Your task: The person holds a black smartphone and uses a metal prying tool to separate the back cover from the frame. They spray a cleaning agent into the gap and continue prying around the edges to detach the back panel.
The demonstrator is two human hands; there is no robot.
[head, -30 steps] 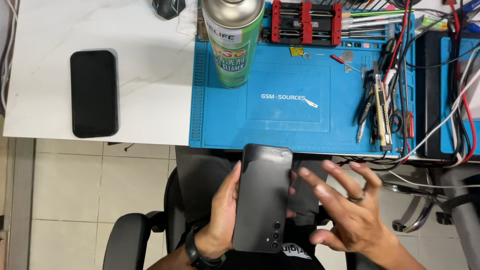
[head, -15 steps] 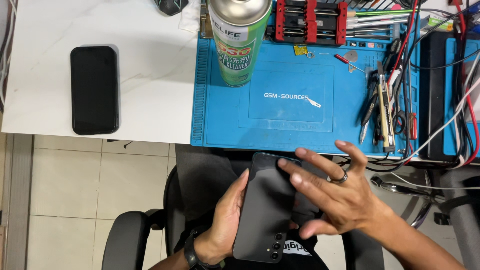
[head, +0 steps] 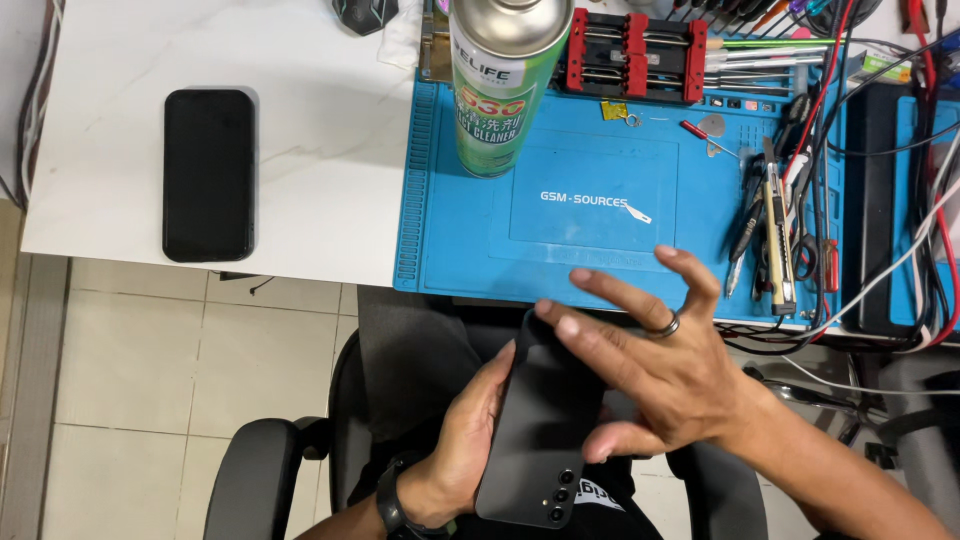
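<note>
My left hand (head: pixel 462 432) holds a black phone (head: pixel 540 440) by its left edge, back side up, with three camera lenses near the bottom end. The phone is over my lap, below the table's front edge. My right hand (head: pixel 660 365), fingers spread and a ring on one finger, lies flat over the phone's upper right part, palm down, thumb at the phone's right edge.
A blue work mat (head: pixel 600 215) covers the table's right half. On it stand a green spray can (head: pixel 497 85), a red-and-black clamp fixture (head: pixel 632 50), and tweezers and blades (head: pixel 770 225) among cables. A second black phone (head: pixel 208 174) lies on the white tabletop at left.
My right hand has moved left from beside the phone onto its back. The phone has stayed in my left hand, shifting slightly.
</note>
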